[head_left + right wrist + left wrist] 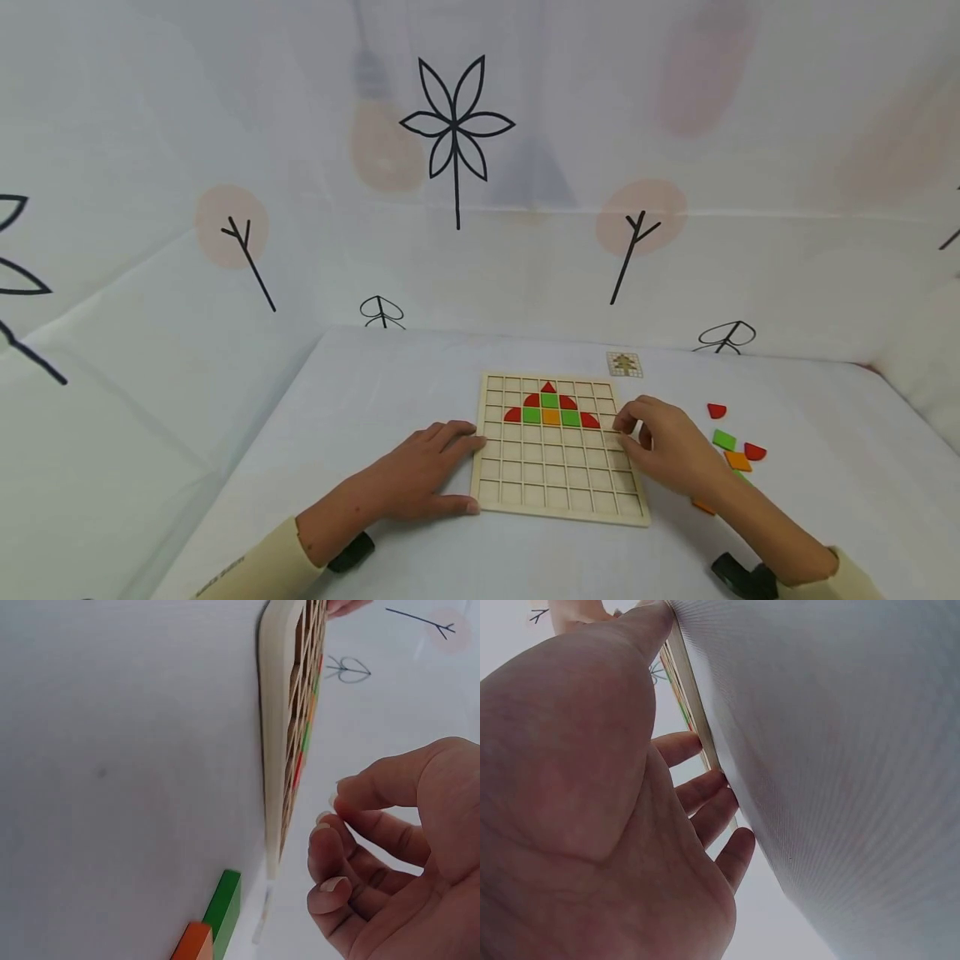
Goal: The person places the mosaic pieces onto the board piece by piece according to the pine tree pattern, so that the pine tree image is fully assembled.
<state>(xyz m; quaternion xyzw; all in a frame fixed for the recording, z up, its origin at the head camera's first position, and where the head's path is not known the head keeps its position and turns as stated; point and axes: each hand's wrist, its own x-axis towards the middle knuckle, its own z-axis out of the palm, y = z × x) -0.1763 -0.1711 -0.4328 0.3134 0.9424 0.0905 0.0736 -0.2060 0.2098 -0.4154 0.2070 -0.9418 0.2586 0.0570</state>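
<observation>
A pale wooden grid board lies flat in the middle of the head view. Set in its upper rows are a red triangle, an orange square, and several green squares and red rounded pieces, stacked in a stepped peak. My left hand rests by the board's left side, fingers extended, fingertips and thumb at its edge. Above the right edge is my right hand, its thumb and fingers bent toward each other near the rightmost red piece. No piece shows between those fingertips in the right wrist view.
Right of the board lie several loose pieces, among them a red one, a green one and an orange one, partly behind my right forearm. A small patterned card lies beyond the board's far right corner. White printed cloth surrounds the table.
</observation>
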